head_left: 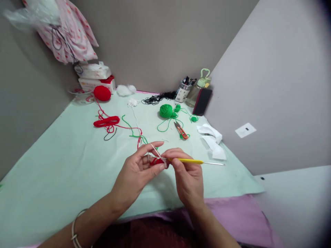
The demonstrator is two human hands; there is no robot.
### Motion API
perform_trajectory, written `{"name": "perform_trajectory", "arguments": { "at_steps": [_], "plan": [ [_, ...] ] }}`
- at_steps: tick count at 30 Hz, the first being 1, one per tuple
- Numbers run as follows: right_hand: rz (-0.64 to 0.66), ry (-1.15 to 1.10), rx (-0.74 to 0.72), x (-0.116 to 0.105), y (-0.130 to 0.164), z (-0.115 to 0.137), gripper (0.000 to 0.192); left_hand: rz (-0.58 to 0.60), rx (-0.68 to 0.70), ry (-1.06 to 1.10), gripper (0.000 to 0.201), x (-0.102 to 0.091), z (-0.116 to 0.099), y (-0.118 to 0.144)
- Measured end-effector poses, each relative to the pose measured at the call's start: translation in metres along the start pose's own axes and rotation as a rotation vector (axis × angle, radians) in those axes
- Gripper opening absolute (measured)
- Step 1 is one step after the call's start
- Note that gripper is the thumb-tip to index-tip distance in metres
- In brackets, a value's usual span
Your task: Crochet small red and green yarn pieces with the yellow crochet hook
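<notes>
Mint-green table cover, near front edge: left hand pinches small red crochet piece, mostly hidden by fingers; right hand grips yellow crochet hook, tip hidden.

Soft, even indoor light fills the scene, bright enough to keep colours clear. Faint shadows fall beneath the left hand and right hand onto the pale green cloth. No glare shows. Wide-angle distortion bends the walls outward; the corner at 2 o'clock darkens. The plastic bag at 11 o'clock is smeared and soft.
</notes>
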State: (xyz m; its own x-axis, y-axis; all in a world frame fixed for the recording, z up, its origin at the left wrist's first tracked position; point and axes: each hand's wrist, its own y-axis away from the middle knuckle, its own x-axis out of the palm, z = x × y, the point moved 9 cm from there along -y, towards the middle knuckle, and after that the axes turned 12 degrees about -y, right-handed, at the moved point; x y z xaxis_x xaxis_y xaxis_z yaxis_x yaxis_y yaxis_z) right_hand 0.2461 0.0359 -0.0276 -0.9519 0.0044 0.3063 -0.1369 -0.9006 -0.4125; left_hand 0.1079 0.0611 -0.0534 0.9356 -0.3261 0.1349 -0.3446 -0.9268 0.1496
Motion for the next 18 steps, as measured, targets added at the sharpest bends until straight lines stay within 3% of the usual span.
{"name": "perform_trajectory", "arguments": {
  "at_steps": [5, 7, 13, 18],
  "plan": [
    [0.06, 0.068, -0.096, 0.013, -0.028, 0.021, 0.017, -0.257, 0.307, -0.422, 0.044, -0.034, -0.056, -0.004],
    [0.075, 0.097, -0.128, 0.02, -0.04, 0.026, 0.017, -0.263, 0.328, -0.451, 0.041, -0.04, -0.065, -0.008],
    [0.207, 0.33, -0.34, 0.047, -0.055, 0.034, 0.023, -0.064, 0.121, -0.087, 0.041, -0.039, -0.049, -0.035],
    [0.479, 0.743, -0.773, 0.075, -0.041, 0.038, 0.035, -0.047, -0.004, 0.088, 0.047, -0.047, -0.027, -0.05]
  ]
}}
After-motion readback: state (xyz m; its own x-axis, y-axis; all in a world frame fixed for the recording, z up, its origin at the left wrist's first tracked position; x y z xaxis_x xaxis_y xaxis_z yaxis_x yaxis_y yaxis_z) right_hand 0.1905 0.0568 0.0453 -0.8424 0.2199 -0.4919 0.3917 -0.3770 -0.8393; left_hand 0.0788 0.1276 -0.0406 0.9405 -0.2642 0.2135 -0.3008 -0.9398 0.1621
